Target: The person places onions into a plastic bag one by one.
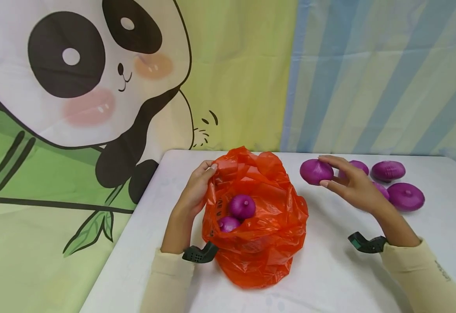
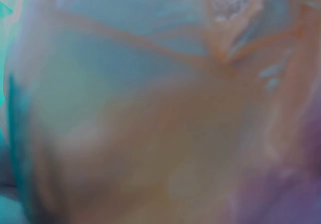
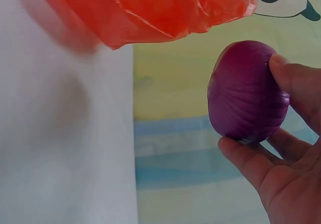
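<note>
In the head view a red plastic bag [image 1: 259, 252] stands on the table with its mouth open toward me. My left hand [image 1: 196, 189] pinches the bag's left rim. Two purple onions lie inside, one round onion [image 1: 243, 206] above another onion [image 1: 229, 224] partly covered by plastic. To the right of the bag, my right hand [image 1: 351, 184] holds a purple onion [image 1: 315, 172] between thumb and fingers, above the table. The right wrist view shows that onion [image 3: 248, 91] up close, apart from the bag [image 3: 165, 13]. The left wrist view is blurred by plastic close to the lens.
Several more purple onions lie at the table's right, among them a flat wide onion [image 1: 406, 197] and one behind it, an onion [image 1: 388, 171]; my right hand partly hides others. A curtain with a panda print [image 1: 236, 74] hangs behind the white table [image 1: 322, 269].
</note>
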### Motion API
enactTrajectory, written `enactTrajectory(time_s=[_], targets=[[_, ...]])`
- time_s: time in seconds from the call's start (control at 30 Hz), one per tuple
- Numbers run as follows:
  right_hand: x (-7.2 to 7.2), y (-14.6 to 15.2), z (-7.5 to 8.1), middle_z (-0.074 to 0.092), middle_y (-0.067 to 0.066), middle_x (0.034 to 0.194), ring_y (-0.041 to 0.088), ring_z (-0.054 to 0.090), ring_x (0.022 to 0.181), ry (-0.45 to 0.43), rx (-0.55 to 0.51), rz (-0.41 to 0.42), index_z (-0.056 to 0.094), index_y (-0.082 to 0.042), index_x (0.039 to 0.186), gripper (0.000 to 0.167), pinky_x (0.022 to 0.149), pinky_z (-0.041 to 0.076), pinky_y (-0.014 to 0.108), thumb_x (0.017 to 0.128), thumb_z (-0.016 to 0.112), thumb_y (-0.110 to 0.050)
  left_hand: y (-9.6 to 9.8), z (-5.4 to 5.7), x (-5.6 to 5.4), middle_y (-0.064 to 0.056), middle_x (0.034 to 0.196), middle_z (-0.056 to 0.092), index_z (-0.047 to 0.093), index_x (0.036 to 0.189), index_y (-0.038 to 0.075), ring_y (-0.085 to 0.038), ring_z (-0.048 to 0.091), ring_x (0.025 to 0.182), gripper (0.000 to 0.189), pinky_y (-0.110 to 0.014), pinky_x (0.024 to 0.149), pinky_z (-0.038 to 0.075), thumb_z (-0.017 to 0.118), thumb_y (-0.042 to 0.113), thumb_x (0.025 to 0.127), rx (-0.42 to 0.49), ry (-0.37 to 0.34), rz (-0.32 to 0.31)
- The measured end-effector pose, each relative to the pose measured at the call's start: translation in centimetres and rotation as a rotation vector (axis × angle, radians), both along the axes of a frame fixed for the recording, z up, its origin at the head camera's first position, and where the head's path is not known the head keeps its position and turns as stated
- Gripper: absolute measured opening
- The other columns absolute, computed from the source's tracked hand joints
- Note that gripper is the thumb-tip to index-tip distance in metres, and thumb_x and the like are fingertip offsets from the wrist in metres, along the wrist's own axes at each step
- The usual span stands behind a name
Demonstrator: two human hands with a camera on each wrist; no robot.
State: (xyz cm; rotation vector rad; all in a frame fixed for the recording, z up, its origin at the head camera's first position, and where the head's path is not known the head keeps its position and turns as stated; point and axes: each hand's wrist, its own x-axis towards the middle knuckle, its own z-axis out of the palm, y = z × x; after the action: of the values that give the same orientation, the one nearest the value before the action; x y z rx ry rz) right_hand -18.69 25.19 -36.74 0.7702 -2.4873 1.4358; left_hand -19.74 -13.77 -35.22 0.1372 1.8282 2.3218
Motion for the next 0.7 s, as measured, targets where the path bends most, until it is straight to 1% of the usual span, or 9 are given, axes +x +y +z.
enactTrajectory(time_s=[0.07,0.17,0.33,0.4,0.47,0.57,0.7], targets=[[0.0,-0.2,0.5,0.042,0.016,0.143,0.004,0.054,0.115,-0.019,-0.044,0.038,0.045,-0.005,0.144,0.062,0.082,0.05,0.019,0.087,0.066,0.009,0.1,0.1,0.0,-0.008,0.104,0.054,0.047,0.11,0.006,-0.019,0.057,0.092,0.016,-0.029,0.079,0.051,0.044,0.021,0.105,-0.001,-0.003,0.0],[-0.1,-0.6,1.2,0.041,0.013,0.144,0.007,0.054,0.118,-0.055,-0.089,0.079,0.043,-0.005,0.145,0.062,0.084,0.05,0.023,0.088,0.064,0.009,0.1,0.1,0.0,-0.008,0.104,0.054,0.047,0.11,0.007,-0.018,0.057,0.092,0.016,-0.029,0.079,0.051,0.044,0.021,0.105,-0.002,-0.005,0.001],[-0.1,-1.7,2.4,0.041,0.009,0.145,0.01,0.053,0.121,-0.107,-0.107,0.119,0.043,-0.011,0.146,0.062,0.085,0.05,0.026,0.09,0.065,0.004,0.0,0.1,0.0,-0.008,0.105,0.054,0.047,0.11,0.006,-0.019,0.057,0.093,0.015,-0.029,0.08,0.052,0.044,0.02,0.105,-0.004,-0.007,0.0],[-0.1,-2.1,2.9,0.041,0.009,0.146,0.011,0.051,0.123,-0.12,-0.124,0.155,0.042,-0.011,0.147,0.062,0.085,0.05,0.027,0.091,0.064,0.004,0.0,0.1,0.0,-0.008,0.105,0.054,0.047,0.109,0.007,-0.019,0.057,0.093,0.015,-0.029,0.079,0.051,0.044,0.02,0.105,-0.001,-0.008,0.001],[0.0,-2.6,3.4,0.041,0.01,0.146,0.014,0.051,0.124,-0.126,-0.142,0.205,0.042,-0.009,0.147,0.062,0.086,0.051,0.029,0.091,0.062,0.007,0.1,0.1,0.0,-0.008,0.105,0.054,0.047,0.109,0.007,-0.019,0.057,0.093,0.014,-0.029,0.079,0.051,0.044,0.02,0.105,0.005,-0.01,0.0],[0.0,-3.3,3.9,0.039,0.012,0.147,0.017,0.047,0.128,-0.106,-0.152,0.288,0.04,-0.005,0.147,0.063,0.087,0.051,0.031,0.09,0.06,0.011,0.1,0.0,0.0,-0.008,0.105,0.054,0.047,0.109,0.007,-0.018,0.056,0.093,0.014,-0.029,0.079,0.05,0.044,0.02,0.105,0.012,-0.012,0.0],[-0.2,-4.1,4.4,0.04,0.013,0.146,0.019,0.047,0.128,-0.074,-0.161,0.358,0.039,-0.002,0.146,0.063,0.086,0.051,0.033,0.088,0.059,0.014,0.2,0.0,-0.1,-0.008,0.105,0.054,0.047,0.109,0.006,-0.018,0.056,0.092,0.015,-0.029,0.079,0.051,0.044,0.02,0.105,0.015,-0.011,-0.004]])
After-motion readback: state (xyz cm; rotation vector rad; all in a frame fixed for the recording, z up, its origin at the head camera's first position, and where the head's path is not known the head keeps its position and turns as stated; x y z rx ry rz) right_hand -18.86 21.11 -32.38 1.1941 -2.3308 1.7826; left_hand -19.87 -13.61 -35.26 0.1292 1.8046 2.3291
